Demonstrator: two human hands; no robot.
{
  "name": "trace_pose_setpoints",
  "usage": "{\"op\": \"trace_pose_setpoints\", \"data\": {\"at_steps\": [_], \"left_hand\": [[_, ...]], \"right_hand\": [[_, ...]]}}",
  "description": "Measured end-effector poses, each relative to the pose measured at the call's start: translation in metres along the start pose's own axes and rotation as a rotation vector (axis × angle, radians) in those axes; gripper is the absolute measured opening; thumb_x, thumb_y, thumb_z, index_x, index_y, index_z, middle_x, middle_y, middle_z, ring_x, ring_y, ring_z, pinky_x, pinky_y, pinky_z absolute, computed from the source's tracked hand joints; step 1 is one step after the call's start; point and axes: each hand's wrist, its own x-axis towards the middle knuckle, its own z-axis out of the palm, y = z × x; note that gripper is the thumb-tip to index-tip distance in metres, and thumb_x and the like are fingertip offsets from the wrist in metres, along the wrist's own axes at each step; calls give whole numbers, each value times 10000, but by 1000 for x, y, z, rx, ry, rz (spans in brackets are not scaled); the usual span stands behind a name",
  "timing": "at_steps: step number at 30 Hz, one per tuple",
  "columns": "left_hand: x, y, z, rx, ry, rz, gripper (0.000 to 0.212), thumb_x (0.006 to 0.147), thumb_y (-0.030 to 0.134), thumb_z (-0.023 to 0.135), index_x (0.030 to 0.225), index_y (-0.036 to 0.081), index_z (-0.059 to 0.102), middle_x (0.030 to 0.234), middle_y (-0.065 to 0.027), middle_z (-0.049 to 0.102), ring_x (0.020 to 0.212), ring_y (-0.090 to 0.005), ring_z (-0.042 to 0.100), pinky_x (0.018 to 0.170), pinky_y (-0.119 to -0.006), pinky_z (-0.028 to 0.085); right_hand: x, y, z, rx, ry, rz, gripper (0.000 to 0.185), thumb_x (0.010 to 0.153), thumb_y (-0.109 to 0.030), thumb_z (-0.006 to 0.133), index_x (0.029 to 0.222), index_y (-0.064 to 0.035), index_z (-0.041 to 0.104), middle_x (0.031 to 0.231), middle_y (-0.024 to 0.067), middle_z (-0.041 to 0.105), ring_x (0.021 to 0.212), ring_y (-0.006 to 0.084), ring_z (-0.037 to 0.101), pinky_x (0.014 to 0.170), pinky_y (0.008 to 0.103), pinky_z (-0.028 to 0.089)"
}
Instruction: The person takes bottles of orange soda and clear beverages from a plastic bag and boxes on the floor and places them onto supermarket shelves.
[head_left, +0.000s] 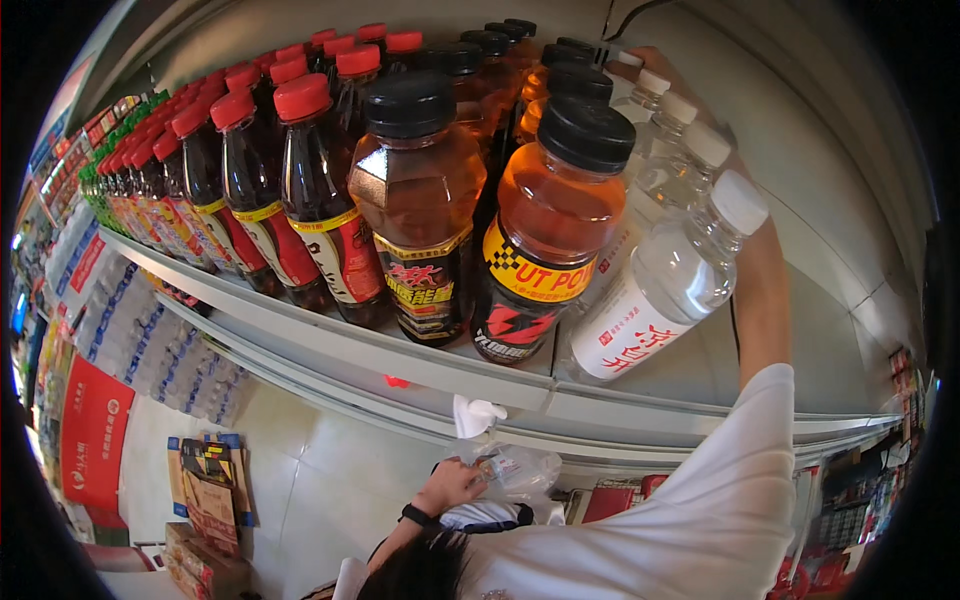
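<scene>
My right arm reaches along the right side of the shelf. My right hand (654, 61) is at the far end of a row of clear bottles with white caps (739, 202), beside the rearmost one; its fingers are mostly hidden, so its grip cannot be told. The front clear bottle (652, 300) leans to the right. Below the shelf, my left hand (450, 484), with a black band at the wrist, has its fingers closed on a clear plastic bag (517, 469) with bottled goods inside. A white cloth-like thing (476, 415) is just above the bag.
Black-capped amber drink bottles (559, 225) and red-capped dark bottles (322, 187) stand in rows left of the clear ones. The metal shelf edge (450, 382) crosses below. Wrapped packs of water bottles (165, 352) and flattened cardboard (210, 487) lie lower left.
</scene>
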Motion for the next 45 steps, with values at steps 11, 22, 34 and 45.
{"op": "trace_pose_setpoints", "data": {"at_steps": [11,22,34,45], "left_hand": [[5,-1,-1,-36,19,54,230,803,313,616,816,90,670,644,-159,630,642,-372,626,699,-458,516],[5,-5,4,-2,-39,52,237,778,295,650,721,71,597,626,-157,606,645,-363,604,706,-455,480],[6,13,-5,-110,-47,206,249,715,277,678,643,76,550,564,-116,554,604,-328,587,658,-421,470],[-6,28,0,-89,-109,388,237,735,272,678,682,69,569,605,-109,550,649,-305,589,700,-396,482]], "right_hand": [[-13,-19,-14,51,-17,14,397,932,-407,597,1037,-26,642,775,51,619,701,150,589,659,281,483],[-30,-67,-32,358,-43,135,327,953,-354,567,1002,-39,636,812,44,597,771,149,569,694,288,467],[-148,-181,-152,-523,-89,491,250,880,-240,645,867,9,669,700,74,654,547,110,562,485,316,445],[-345,-377,-99,51,-753,288,86,827,-141,625,791,-68,653,715,117,599,649,286,639,565,404,511]]}}
